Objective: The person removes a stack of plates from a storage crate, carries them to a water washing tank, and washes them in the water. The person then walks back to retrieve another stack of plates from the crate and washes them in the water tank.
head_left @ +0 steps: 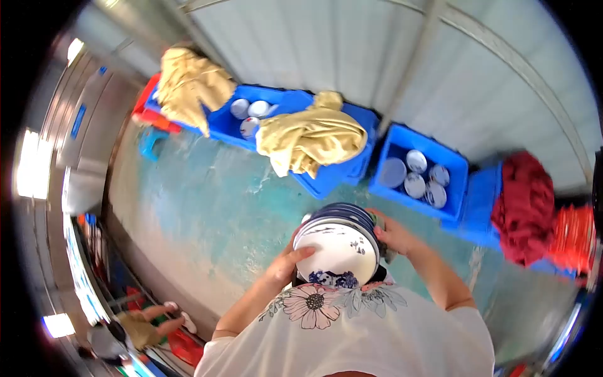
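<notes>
A stack of plates point(336, 251) is held close against my shirt front. The top one is white, with dark markings on its right side and a blue pattern near its lower edge; dark blue rims show behind it. My left hand point(290, 262) grips the stack's left side, thumb lying over the top plate. On the opposite side, my right hand point(392, 232) holds the upper right edge. A greyish-green bit of material point(379, 221) shows beside the right fingers; I cannot tell whether it is a cloth or part of a glove.
Along the metal wall stand blue crates point(453, 193) with round white dishes point(414, 185) inside. Yellow cloths point(314, 138) and a dark red cloth point(524, 210) drape over some. A blue stool-like object point(149, 143) is at far left. Another person point(141, 327) is at lower left.
</notes>
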